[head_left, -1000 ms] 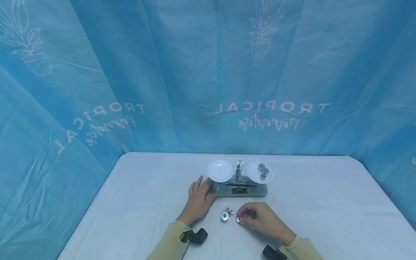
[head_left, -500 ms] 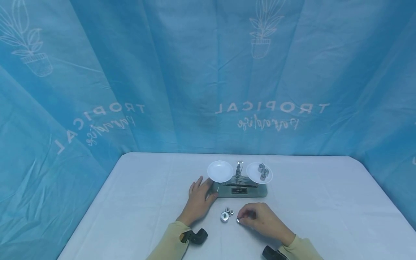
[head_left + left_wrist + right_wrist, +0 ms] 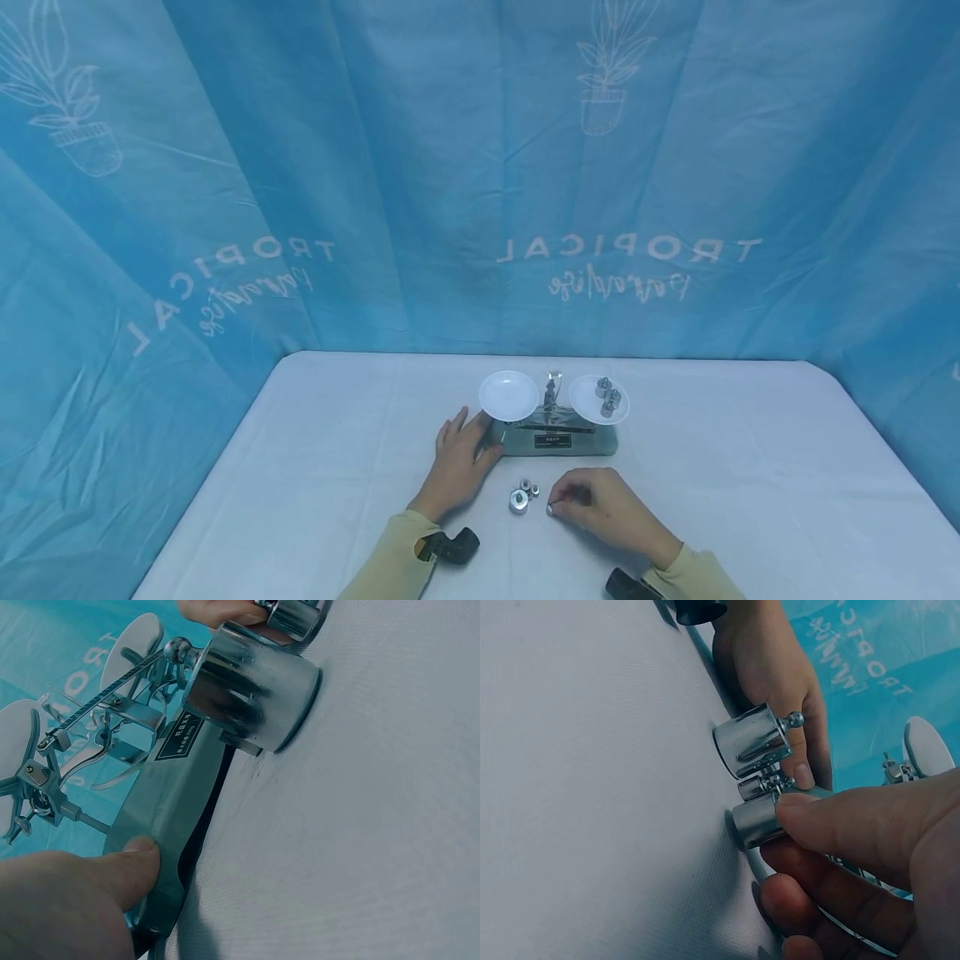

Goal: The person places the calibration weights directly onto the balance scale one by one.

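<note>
- Behind and along the left, blue curtain point(image 3: 465, 167): soft, creased fabric printed in white with potted plants and mirrored lettering.
- Below, white cloth point(image 3: 337, 467): matte, finely woven, rounded at both far corners.
- Far on the cloth, near the middle, scale point(image 3: 517, 440): grey-green base, blocky with rounded edges, black plaque point(image 3: 552, 442) on the near face, shiny metal beam above.
- At the scale's left end, left hand point(image 3: 457, 462): fingers extended and slightly spread, thumb resting on the green base.
- Nearer, toward the right, right hand point(image 3: 603, 504): fingers bent, thumb and fingers pinching the held weight.
- On the scale, left pan point(image 3: 508, 396) and right pan point(image 3: 582, 400): white, round, shallow, smooth.
- Between the hands, large weight point(image 3: 517, 502): upright on the cloth, stout polished cylinder, ball knob on top.
- Clustered in the right pan, pan weights point(image 3: 603, 387): silver, knobbed, cylindrical.
- Just right of the large weight, held weight point(image 3: 754, 822): short silver cylinder, satin-sided, top covered by the thumb; contact with the cloth hard to tell.
- Close beside the large weight, small weights point(image 3: 750, 787): slim, shiny, tiny-knobbed; exact count unclear.
</note>
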Demonstrator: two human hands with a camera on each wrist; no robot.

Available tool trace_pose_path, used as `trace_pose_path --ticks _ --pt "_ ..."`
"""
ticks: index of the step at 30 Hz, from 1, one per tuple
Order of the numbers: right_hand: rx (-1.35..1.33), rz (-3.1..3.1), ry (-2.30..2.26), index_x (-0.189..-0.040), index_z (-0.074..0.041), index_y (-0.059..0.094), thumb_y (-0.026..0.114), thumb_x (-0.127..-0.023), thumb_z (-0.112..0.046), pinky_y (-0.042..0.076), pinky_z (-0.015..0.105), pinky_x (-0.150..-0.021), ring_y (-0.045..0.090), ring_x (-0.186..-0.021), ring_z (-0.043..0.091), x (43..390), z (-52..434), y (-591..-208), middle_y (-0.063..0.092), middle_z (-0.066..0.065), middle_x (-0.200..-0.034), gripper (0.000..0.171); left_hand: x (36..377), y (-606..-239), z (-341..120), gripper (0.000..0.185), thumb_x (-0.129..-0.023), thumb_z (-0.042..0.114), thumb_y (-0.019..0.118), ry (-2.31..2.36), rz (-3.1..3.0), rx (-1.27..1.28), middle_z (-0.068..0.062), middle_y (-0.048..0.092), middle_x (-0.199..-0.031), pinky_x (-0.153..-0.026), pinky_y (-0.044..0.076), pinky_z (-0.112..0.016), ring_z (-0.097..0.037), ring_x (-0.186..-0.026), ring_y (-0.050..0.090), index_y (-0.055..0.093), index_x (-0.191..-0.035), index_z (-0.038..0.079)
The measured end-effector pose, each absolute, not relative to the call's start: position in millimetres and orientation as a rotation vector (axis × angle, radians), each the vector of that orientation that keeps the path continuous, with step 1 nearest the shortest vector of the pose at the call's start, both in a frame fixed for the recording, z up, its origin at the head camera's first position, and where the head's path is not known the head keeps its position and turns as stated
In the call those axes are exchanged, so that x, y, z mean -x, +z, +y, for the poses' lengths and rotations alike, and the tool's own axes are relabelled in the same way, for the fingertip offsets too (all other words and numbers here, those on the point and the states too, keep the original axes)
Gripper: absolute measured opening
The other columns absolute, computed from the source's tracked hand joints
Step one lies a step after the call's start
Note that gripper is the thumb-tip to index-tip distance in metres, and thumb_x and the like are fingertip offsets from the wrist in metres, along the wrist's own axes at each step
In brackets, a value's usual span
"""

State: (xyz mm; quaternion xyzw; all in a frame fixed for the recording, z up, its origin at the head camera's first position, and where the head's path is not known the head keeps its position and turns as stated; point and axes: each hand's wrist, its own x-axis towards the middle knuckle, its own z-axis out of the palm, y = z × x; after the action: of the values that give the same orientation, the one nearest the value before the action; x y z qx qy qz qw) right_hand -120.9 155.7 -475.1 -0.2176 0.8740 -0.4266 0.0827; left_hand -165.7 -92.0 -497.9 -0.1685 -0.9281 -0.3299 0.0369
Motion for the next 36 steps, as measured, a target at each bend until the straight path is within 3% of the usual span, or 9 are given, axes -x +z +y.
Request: trace_pose_path --ticks 36 --pt "0.621 2.687 -1.359 -0.094 -0.020 0.075 0.075 -0.091 -0.023 0.054 0.023 -0.067 0.062 -0.080 0.002 118.4 159.8 -449.1 0.070 -0.014 -0.089 0.004 163.8 -493.2 -91.7 0.058 -0.102 0.030 0.055 -0.997 -2.867 0.512 -0.013 0.045 -0.155 -0.120 0.009 -0.065 -0.043 -0.149 0.021 0.042 -0.152 0.005"
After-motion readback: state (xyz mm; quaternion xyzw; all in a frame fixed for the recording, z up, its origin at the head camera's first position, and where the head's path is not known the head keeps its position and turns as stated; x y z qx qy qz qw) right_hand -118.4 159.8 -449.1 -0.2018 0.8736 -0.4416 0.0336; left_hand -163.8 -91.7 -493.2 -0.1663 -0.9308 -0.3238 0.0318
